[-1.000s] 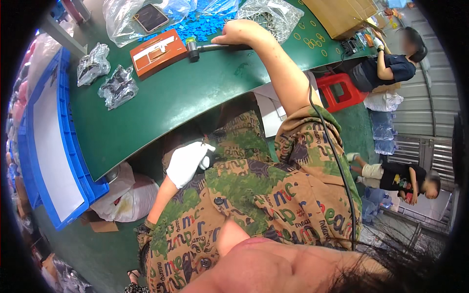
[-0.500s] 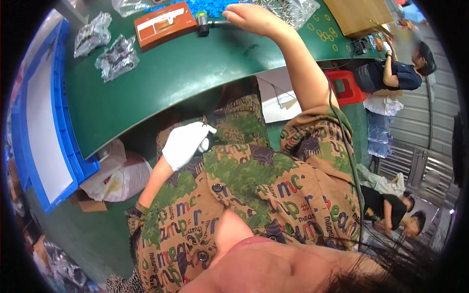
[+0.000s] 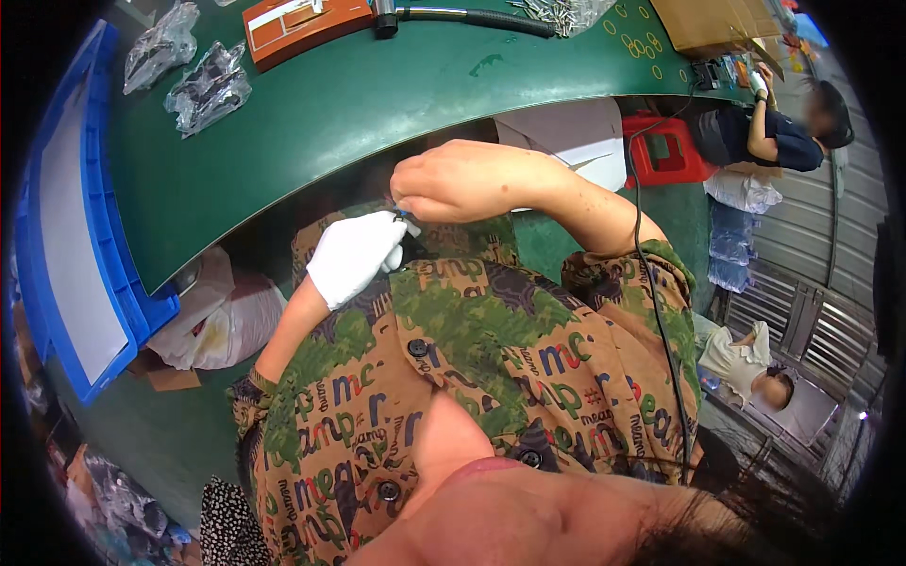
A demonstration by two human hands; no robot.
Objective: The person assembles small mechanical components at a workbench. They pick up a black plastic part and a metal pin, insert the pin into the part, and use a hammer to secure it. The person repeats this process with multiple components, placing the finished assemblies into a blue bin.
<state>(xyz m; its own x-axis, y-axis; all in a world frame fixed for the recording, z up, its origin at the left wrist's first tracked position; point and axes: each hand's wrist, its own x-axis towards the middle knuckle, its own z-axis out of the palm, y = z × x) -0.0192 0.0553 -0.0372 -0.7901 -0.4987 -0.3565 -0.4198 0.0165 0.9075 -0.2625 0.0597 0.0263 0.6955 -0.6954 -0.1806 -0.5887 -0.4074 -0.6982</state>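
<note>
My bare right hand [image 3: 451,182] just came back off the glossy green tabletop [image 3: 377,108], pinching a tiny blue piece [image 3: 402,214] right against my white-gloved left hand [image 3: 354,257]. Left's curled narrow, can't tell on what. So both hands are on it now.

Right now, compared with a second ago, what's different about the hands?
The right hand has left the blue pieces on the green table and drawn back toward the person, meeting the white-gloved left hand. A small blue piece now shows where they meet; which hand grips it is unclear. The left hand stayed low near the body, and the hammer still lies by the red-brown box.
</note>
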